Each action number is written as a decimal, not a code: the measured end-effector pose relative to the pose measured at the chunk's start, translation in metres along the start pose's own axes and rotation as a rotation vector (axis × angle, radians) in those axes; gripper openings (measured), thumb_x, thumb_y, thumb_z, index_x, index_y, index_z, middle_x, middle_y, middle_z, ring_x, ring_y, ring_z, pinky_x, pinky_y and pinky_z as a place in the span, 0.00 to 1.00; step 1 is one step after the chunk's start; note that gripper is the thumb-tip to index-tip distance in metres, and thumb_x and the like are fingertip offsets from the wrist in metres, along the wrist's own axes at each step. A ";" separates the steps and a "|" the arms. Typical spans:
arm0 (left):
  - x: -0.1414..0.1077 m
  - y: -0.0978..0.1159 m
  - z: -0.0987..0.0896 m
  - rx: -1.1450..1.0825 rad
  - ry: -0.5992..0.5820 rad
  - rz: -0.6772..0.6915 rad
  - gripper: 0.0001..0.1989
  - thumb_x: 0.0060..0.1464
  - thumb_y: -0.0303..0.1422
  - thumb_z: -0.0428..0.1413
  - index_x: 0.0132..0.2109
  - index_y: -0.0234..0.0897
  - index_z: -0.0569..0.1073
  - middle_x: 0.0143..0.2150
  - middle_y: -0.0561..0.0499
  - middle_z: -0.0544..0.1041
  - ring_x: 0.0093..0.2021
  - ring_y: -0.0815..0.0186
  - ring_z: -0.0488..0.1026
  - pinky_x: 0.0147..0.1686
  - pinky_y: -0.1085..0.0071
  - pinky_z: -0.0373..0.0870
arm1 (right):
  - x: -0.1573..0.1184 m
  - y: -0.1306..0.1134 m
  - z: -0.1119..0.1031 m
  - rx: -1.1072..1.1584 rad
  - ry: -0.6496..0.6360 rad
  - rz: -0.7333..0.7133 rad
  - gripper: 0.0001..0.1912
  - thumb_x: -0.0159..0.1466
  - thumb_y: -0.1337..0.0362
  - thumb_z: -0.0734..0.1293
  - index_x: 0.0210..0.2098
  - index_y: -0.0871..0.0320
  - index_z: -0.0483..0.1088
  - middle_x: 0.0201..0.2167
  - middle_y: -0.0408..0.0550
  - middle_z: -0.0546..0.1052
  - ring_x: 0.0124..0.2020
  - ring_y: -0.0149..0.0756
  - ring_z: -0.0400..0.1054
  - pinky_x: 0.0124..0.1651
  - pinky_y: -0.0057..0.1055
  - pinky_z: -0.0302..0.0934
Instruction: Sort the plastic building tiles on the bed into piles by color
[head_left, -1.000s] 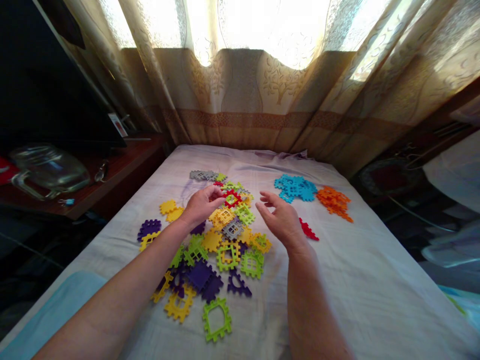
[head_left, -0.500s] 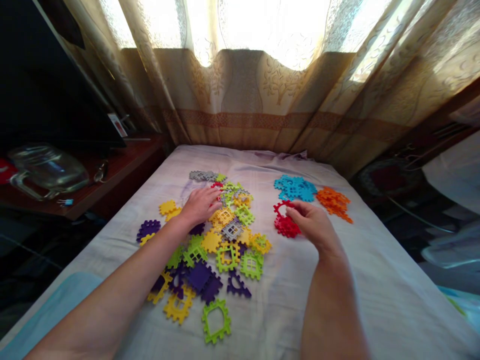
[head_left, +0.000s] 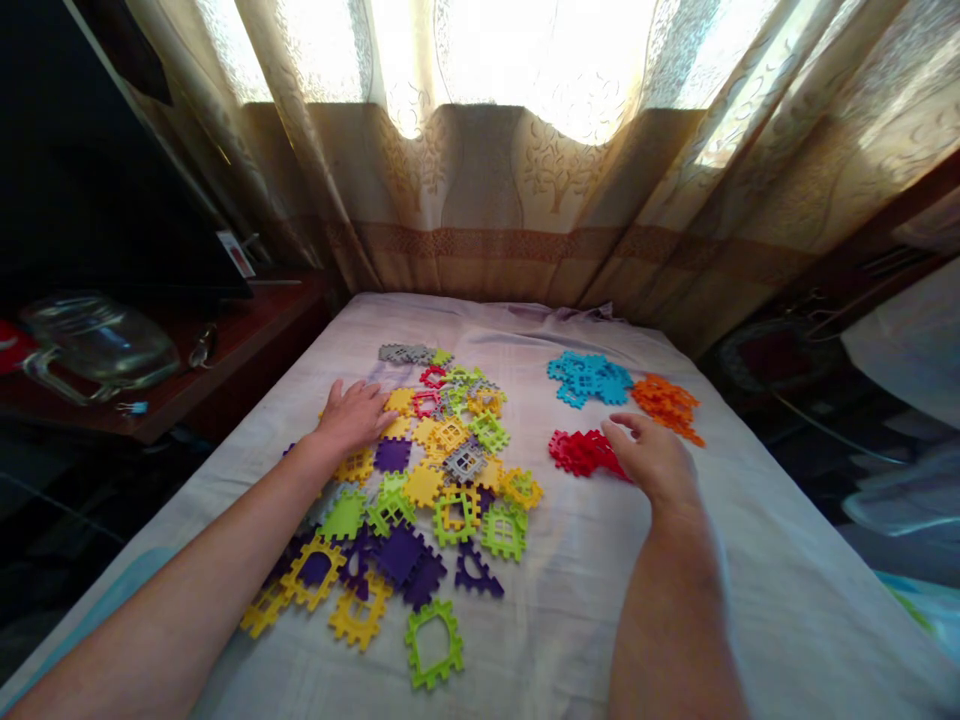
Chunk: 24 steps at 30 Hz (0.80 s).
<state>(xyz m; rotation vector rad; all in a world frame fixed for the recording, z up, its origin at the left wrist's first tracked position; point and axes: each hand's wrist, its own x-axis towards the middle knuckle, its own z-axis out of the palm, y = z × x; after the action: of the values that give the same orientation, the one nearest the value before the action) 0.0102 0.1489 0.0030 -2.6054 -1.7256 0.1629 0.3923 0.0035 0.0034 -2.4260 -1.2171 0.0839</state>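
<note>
My left hand (head_left: 356,412) lies palm down with its fingers spread at the left of a mixed heap, fingertips by a yellow building tile (head_left: 400,401). Under and around it are purple tiles (head_left: 392,455), green tiles (head_left: 345,514) and a grey window tile (head_left: 465,459). Two red tiles (head_left: 426,403) lie among the heap just right of my left fingers. My right hand (head_left: 654,458) hovers at the right edge of the red tile pile (head_left: 581,452), thumb and forefinger curved and a little apart, with no tile seen between them. Its other fingers are partly hidden.
Behind the red pile are a blue tile pile (head_left: 590,378) and an orange tile pile (head_left: 669,405). Grey tiles (head_left: 405,354) lie at the back left. A glass jug (head_left: 105,345) rests on the dark red cabinet (head_left: 247,315). A curtain (head_left: 487,180) hangs behind the bed.
My left hand has moved left and toward me, uncovering red, yellow and purple tiles. My right hand has let go of a red tile at the red pile and drawn back slightly right.
</note>
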 end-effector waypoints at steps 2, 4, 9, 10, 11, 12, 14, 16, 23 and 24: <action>0.002 -0.001 -0.002 0.036 -0.010 -0.047 0.21 0.62 0.42 0.47 0.57 0.44 0.74 0.66 0.41 0.68 0.67 0.45 0.59 0.65 0.40 0.42 | -0.001 -0.005 0.000 0.030 0.001 -0.027 0.21 0.60 0.52 0.63 0.44 0.55 0.80 0.39 0.54 0.81 0.35 0.43 0.74 0.38 0.36 0.64; 0.005 0.003 -0.002 0.039 0.018 -0.079 0.21 0.61 0.44 0.48 0.55 0.44 0.75 0.66 0.41 0.68 0.67 0.44 0.58 0.65 0.40 0.42 | -0.002 -0.009 0.000 0.052 -0.005 -0.043 0.21 0.59 0.52 0.63 0.44 0.54 0.80 0.38 0.53 0.81 0.34 0.42 0.73 0.38 0.35 0.65; 0.012 0.028 -0.003 -0.061 0.063 0.040 0.28 0.56 0.45 0.54 0.62 0.43 0.69 0.69 0.41 0.63 0.69 0.47 0.57 0.67 0.44 0.42 | -0.004 -0.016 0.000 0.096 -0.002 -0.067 0.22 0.60 0.52 0.63 0.45 0.54 0.80 0.40 0.52 0.81 0.36 0.42 0.73 0.41 0.35 0.65; 0.015 0.033 -0.003 -0.084 0.056 0.072 0.27 0.56 0.43 0.55 0.62 0.43 0.69 0.69 0.42 0.63 0.69 0.48 0.56 0.68 0.45 0.41 | -0.004 -0.017 0.000 0.104 -0.009 -0.068 0.22 0.60 0.52 0.62 0.46 0.55 0.79 0.41 0.53 0.81 0.36 0.42 0.73 0.42 0.36 0.65; 0.017 0.038 -0.003 -0.100 0.049 0.090 0.26 0.56 0.42 0.55 0.61 0.44 0.70 0.69 0.42 0.63 0.69 0.49 0.56 0.68 0.45 0.40 | -0.005 -0.018 0.000 0.112 -0.014 -0.070 0.22 0.60 0.52 0.62 0.46 0.55 0.79 0.41 0.54 0.81 0.37 0.42 0.73 0.43 0.36 0.65; 0.020 0.042 -0.004 -0.111 0.043 0.096 0.24 0.56 0.41 0.55 0.59 0.44 0.71 0.68 0.42 0.64 0.69 0.49 0.57 0.68 0.45 0.40 | -0.005 -0.019 0.000 0.120 -0.017 -0.070 0.23 0.60 0.52 0.62 0.47 0.56 0.79 0.42 0.54 0.81 0.38 0.43 0.73 0.43 0.37 0.65; 0.028 0.046 -0.004 -0.123 0.030 0.090 0.20 0.56 0.41 0.54 0.55 0.43 0.74 0.64 0.42 0.69 0.66 0.49 0.60 0.66 0.43 0.43 | -0.006 -0.021 -0.001 0.135 -0.012 -0.070 0.22 0.60 0.52 0.62 0.46 0.56 0.79 0.43 0.54 0.80 0.39 0.43 0.73 0.45 0.37 0.65; 0.034 0.046 -0.005 -0.134 0.016 0.081 0.17 0.55 0.43 0.56 0.49 0.41 0.76 0.59 0.42 0.74 0.62 0.49 0.66 0.65 0.44 0.49 | -0.006 -0.023 -0.003 0.146 -0.016 -0.068 0.22 0.60 0.53 0.63 0.46 0.55 0.79 0.43 0.54 0.80 0.39 0.43 0.73 0.45 0.37 0.65; 0.036 0.041 -0.012 -0.211 0.116 -0.001 0.11 0.52 0.40 0.58 0.41 0.41 0.75 0.43 0.45 0.81 0.49 0.53 0.75 0.55 0.58 0.64 | -0.009 -0.031 -0.010 0.155 -0.044 -0.055 0.21 0.61 0.54 0.63 0.47 0.56 0.79 0.45 0.55 0.80 0.39 0.42 0.73 0.47 0.37 0.65; 0.034 0.041 -0.014 -0.232 0.144 -0.013 0.10 0.53 0.38 0.58 0.41 0.41 0.75 0.42 0.46 0.81 0.48 0.54 0.75 0.52 0.61 0.66 | -0.009 -0.031 -0.010 0.159 -0.033 -0.063 0.21 0.60 0.54 0.63 0.46 0.56 0.79 0.44 0.55 0.80 0.38 0.42 0.73 0.46 0.37 0.65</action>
<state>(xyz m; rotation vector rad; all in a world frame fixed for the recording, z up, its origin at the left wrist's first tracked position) 0.0620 0.1653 0.0112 -2.6805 -1.8094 -0.2332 0.3655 0.0097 0.0233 -2.2566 -1.2507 0.1948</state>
